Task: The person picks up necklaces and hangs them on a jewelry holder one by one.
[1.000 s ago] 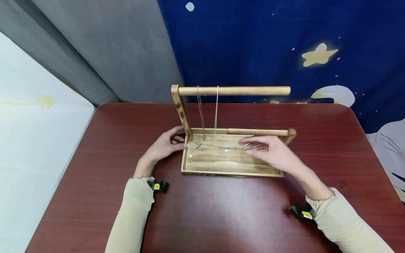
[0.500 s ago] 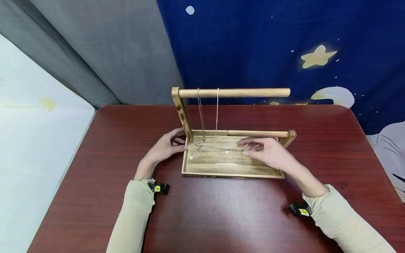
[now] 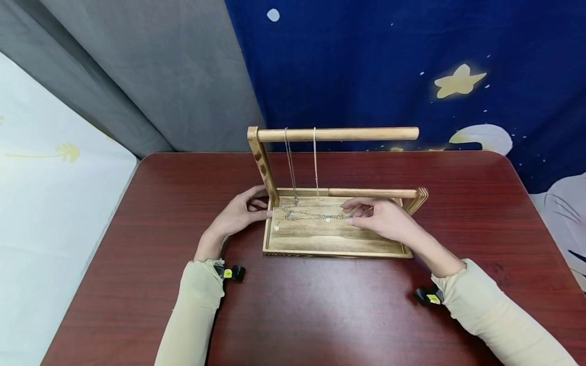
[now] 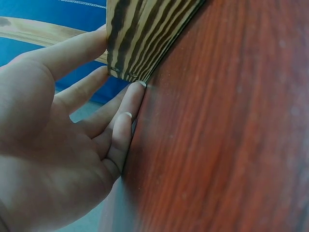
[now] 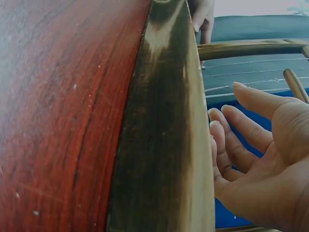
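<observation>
In the head view a wooden jewelry stand has a shallow tray [image 3: 339,239] and an upper bar [image 3: 366,134]. A silver double-strand necklace [image 3: 290,165] and a thin pale necklace [image 3: 315,157] hang from that bar. Loose chain necklaces [image 3: 311,216] with small pendants lie along the tray floor. My left hand [image 3: 235,213] rests its fingertips against the tray's left end, beside the post [image 3: 264,165]; the left wrist view shows thumb and fingers touching the striped wood [image 4: 140,38]. Over the tray's right half, my right hand [image 3: 384,218] has thumb and fingers apart, right at the chains' right ends.
A lower wooden bar [image 3: 373,193] runs along the tray's back right, ending at a slanted support [image 3: 415,200]. The stand sits on a reddish-brown table [image 3: 320,305]. Behind it hang a grey curtain [image 3: 183,76] and a blue one [image 3: 348,66] with star patterns.
My right hand has shifted slightly left over the tray, the forearm following. The thin hanging necklace swings a little to the right. My left hand stays at the tray's end.
</observation>
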The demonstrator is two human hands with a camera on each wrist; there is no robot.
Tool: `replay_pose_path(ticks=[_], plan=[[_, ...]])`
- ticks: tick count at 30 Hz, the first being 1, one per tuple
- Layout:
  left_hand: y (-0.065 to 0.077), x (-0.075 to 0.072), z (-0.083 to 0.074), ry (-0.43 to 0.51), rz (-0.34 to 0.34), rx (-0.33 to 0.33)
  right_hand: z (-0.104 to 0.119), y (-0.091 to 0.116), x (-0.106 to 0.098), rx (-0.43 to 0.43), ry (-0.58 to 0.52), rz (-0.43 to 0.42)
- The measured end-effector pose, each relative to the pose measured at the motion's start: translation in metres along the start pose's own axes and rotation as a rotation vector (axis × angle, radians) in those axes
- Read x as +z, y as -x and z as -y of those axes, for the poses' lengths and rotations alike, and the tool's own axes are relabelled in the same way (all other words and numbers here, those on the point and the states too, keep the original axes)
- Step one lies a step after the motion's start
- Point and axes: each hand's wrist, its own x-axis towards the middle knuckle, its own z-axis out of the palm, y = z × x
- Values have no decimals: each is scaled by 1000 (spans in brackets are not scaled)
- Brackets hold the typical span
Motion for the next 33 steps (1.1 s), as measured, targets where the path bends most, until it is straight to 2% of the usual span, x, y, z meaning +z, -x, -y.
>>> replay_pose_path(ticks=[9,19,25,33], plan=[[0,0,2,3,5,16,-2,-7,5,-8,-18,-13],[-2,0,3,8,5,5,-8,-12,10,10,63,-30],[-2,-1,2,-2,8,15,-9,-15,12,53,129,-65],[-1,0,2,-9,8,7,-12,-16,15,84,88,-54]])
